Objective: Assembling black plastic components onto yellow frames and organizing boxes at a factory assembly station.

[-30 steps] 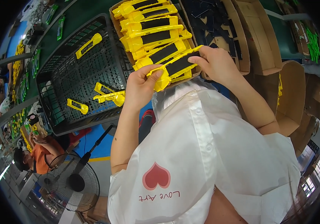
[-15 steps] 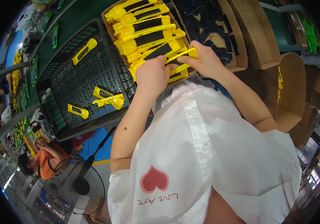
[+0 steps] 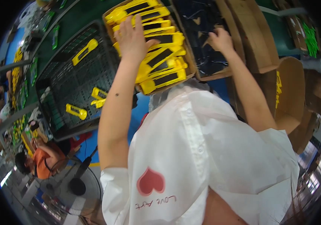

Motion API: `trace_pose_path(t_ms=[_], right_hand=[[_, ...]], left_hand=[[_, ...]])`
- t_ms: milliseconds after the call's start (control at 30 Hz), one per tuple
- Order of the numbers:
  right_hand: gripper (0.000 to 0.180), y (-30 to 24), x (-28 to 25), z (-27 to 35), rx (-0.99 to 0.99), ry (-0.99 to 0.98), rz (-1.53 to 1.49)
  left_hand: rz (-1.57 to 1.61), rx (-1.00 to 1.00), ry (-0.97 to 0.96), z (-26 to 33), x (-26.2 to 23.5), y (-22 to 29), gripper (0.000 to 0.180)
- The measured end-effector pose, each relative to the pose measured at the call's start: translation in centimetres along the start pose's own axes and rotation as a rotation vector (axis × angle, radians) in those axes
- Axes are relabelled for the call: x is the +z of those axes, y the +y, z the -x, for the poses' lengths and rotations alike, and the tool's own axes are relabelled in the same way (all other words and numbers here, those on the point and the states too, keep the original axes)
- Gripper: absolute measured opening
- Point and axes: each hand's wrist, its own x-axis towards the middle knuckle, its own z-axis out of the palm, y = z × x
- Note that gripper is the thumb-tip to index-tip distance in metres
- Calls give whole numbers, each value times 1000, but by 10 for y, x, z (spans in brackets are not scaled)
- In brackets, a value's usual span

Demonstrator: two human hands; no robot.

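Observation:
My left hand [image 3: 133, 42] lies with fingers spread over the yellow plastic parts [image 3: 164, 39], which have dark strips set in them. These parts are stacked in rows in a cardboard box [image 3: 191, 66]. Over the neighbouring box of flat black pieces [image 3: 190, 13] is my right hand [image 3: 221, 39], its fingers curled together near the pieces. Whatever its fingertips hold, if anything, is hidden. One yellow part [image 3: 166, 80] with a black strip lies at the near end of the stack.
A black plastic crate [image 3: 61, 93] at left holds several loose yellow parts [image 3: 85, 51]. Cardboard boxes [image 3: 258, 37] stand at right, one with yellow parts inside. A floor fan [image 3: 77, 186] and a person in orange [image 3: 45, 162] are at lower left.
Both hands have parted from the yellow part they held at the stack's near end. My left hand moved up onto the stack, my right hand moved right over the black pieces.

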Motion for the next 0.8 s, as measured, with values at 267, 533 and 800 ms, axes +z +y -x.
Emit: trace_pose_path(t_ms=[267, 533, 800], right_hand=[[31, 59, -20, 13, 75, -382, -152], [19, -11, -65, 50, 352, -293, -590], [16, -96, -97, 48, 285, -564, -923]], left_hand=[[295, -641, -150, 93, -8, -149, 16], [89, -284, -546, 182, -11, -157, 28], [425, -586, -466, 196, -29, -197, 21]])
